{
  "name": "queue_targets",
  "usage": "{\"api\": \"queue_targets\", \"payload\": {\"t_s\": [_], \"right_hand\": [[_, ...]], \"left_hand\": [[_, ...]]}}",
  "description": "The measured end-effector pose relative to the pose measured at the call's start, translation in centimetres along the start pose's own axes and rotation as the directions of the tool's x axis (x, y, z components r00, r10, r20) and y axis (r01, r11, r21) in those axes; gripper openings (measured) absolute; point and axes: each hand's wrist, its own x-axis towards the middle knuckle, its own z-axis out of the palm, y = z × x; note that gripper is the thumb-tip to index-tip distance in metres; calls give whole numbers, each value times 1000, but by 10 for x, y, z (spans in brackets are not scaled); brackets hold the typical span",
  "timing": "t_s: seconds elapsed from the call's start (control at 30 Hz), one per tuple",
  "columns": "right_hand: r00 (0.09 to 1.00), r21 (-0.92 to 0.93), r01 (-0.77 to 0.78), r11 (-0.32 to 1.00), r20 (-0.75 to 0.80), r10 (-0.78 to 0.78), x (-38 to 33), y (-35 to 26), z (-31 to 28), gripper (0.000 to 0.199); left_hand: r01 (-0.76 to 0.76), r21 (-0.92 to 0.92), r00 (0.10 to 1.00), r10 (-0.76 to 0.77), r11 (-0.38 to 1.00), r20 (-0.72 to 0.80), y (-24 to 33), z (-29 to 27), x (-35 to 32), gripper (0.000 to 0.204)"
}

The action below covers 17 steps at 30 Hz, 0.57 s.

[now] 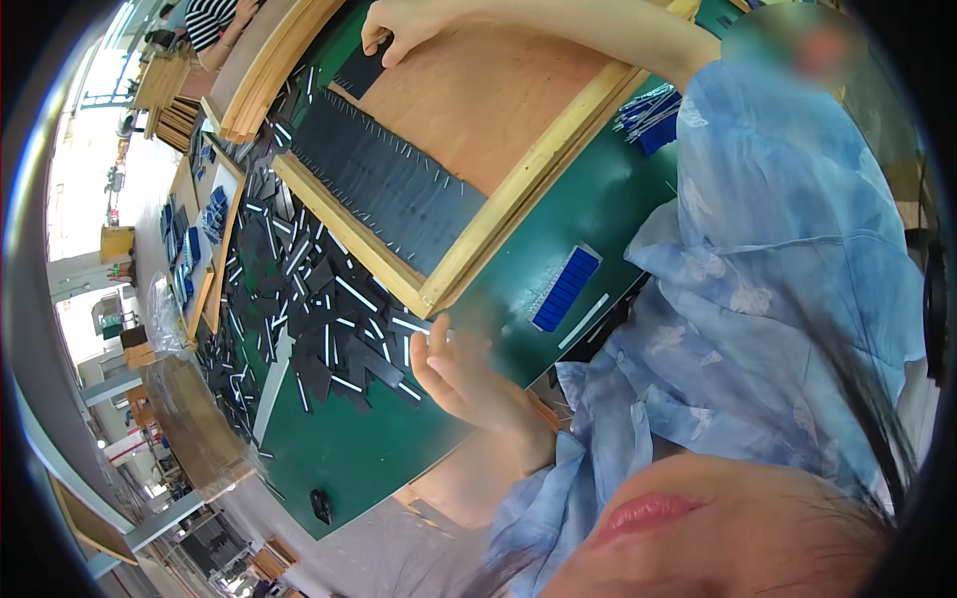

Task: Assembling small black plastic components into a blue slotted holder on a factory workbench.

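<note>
My right hand [407,30] reaches over the far end of a wooden-framed tray [528,189]. Its fingers are bent down around the edge of a black flat piece [361,72]. Inside the tray, black pieces [384,174] lie side by side in a row, with short pale pins along their edges. Bare brown board shows beside them. My left hand [474,384] hovers by the tray's near corner, palm up, its fingers loosely apart and partly blurred. Nothing shows in it. Loose black pieces with white strips [329,329] lie heaped beside it.
On the green table [349,453] are a blue ribbed block [565,287], a bundle of metal-tipped blue pieces [650,118] and a small black object [320,505]. Stacked wooden frames [264,75] stand far left. A person in a striped top [209,25] is beyond them.
</note>
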Motion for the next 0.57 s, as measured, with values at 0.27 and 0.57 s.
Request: {"api": "queue_targets", "payload": {"t_s": [0.27, 0.57], "right_hand": [[997, 115, 68, 991, -28, -66, 10, 12, 10, 34], [999, 250, 31, 968, -40, -22, -14, -53, -27, 36]], "left_hand": [[-79, -60, 997, 77, 995, -31, -7, -2, 3, 31], [-30, 1000, 886, 464, 2, 26, -4, -108, 62, 38]]}}
